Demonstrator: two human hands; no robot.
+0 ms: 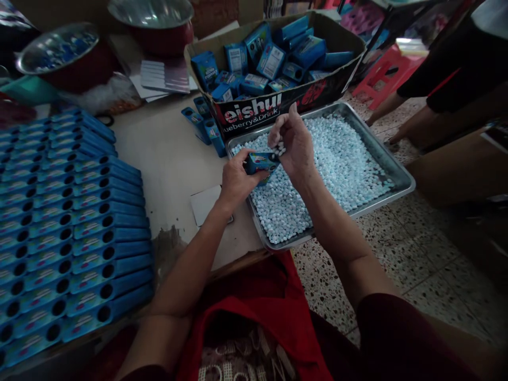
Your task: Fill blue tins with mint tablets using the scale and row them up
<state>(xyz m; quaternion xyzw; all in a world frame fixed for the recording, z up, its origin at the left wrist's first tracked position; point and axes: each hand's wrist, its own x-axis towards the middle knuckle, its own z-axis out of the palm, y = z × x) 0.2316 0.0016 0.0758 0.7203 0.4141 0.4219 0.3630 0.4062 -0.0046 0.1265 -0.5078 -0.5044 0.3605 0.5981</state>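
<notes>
A small blue box (260,162) is in my left hand (238,180), held between thumb and fingers over the near-left part of a metal tray (400,182). My right hand (296,145) is cupped at the right end of this box, with several pale candies (279,148) in its curled fingers. Small white and light-blue candies (337,159) fill much of the tray. Behind the tray stands an open carton (254,114) full of blue boxes (271,61).
Rows of blue boxes (91,227) with round holes stand on the left. Several blue boxes (206,127) sit beside the carton. Metal bowls (153,16) are at the back left. A red stool (387,71) and another person's legs (413,114) are at the right.
</notes>
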